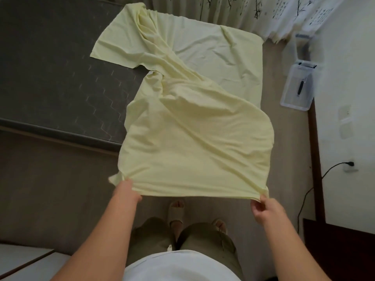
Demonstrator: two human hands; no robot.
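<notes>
Mattress: dark grey, hexagon-quilted surface, occupying the left of the view.

Left hand: clenched around the near-left corner of the sheet, with the cloth bunched at the grip.

Sheet: pale yellow, thin, plain and unpatterned. The near edge is stretched in a shallow curve between both hands and held off the floor above the person's feet. The middle billows, with long diagonal creases. The far portion lies on the right end of the mattress, partly twisted into a rope-like band. One far corner is spread flat on the grey surface.

Right hand: pinches the near-right corner between thumb and fingers.

Clear plastic box: on the floor at right, near the curtain.
</notes>
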